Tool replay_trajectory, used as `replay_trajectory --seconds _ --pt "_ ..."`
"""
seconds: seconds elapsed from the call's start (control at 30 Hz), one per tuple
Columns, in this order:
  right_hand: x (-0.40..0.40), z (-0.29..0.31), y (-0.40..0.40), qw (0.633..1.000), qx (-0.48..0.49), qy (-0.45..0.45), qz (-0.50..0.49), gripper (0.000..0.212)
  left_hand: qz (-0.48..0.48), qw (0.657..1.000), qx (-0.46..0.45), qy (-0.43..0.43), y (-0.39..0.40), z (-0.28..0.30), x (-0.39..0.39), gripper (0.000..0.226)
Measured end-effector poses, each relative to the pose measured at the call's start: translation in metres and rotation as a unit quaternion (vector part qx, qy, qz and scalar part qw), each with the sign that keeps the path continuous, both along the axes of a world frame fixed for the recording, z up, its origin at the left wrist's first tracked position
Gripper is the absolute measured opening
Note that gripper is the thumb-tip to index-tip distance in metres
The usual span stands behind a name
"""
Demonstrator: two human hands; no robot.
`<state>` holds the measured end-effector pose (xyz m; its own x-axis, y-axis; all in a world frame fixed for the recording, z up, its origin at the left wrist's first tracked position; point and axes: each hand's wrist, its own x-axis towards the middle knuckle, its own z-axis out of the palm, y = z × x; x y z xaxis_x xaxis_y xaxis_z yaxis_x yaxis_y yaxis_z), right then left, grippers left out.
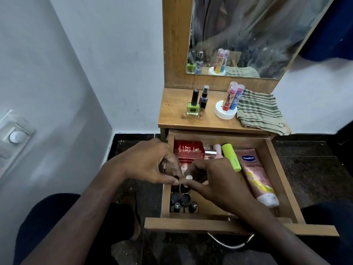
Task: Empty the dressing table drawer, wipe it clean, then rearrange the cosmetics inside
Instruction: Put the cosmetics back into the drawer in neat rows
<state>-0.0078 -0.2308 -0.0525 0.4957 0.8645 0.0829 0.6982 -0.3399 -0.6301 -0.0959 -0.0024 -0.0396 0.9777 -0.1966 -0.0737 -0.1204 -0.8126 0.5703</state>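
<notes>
Pinching something small I can't make out between my left hand (152,165) and right hand (214,178), directly above the black round-capped lipsticks (181,202) at the open wooden drawer (277,169)'s near-left corner.

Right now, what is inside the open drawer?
In the drawer: red perfume bottle, yellow-green tube, pink Vaseline tube, black-capped lipsticks. Both hands cover the middle.

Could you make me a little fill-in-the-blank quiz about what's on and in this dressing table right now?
1. The striped cloth lies on the tabletop, at its ____ end.
2. The nail polish bottle on the tabletop is ____ in colour.
3. The red perfume bottle lies inside the open ____.
4. The pink tube lies along the drawer's ____ side.

Missing words: right; green; drawer; right
</notes>
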Motion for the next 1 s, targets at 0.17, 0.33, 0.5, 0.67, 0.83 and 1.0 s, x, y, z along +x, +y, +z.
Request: replay_trajectory --seconds 0.17,0.33,0.5,0.67,0.83,1.0 --pt "-0.001 -0.005 0.001 0.998 -0.030 0.031 0.053 0.013 -0.015 0.998 0.042 0.044 -0.005 0.003 0.003 0.021" --pt "0.013 0.009 -0.002 0.999 -0.019 0.006 0.031 0.020 0.017 1.000 0.004 -0.006 0.000 0.007 0.008 0.023" --pt "0.039 0.037 -0.002 0.988 0.073 -0.097 -0.096 0.031 0.193 0.932 0.069 -0.298 0.004 0.002 0.030 0.023" --pt "0.075 0.049 0.022 0.951 0.109 -0.229 -0.175 0.043 0.329 0.864 0.113 -0.364 -0.013 0.007 0.067 0.046" --pt "0.116 0.073 0.059 0.920 0.059 -0.359 -0.146 0.042 0.354 0.851 0.139 -0.362 -0.019 0.012 0.096 0.047" --pt "0.127 0.081 0.084 0.918 -0.016 -0.377 -0.126 0.028 0.377 0.840 0.119 -0.372 -0.018 0.011 0.105 0.036"
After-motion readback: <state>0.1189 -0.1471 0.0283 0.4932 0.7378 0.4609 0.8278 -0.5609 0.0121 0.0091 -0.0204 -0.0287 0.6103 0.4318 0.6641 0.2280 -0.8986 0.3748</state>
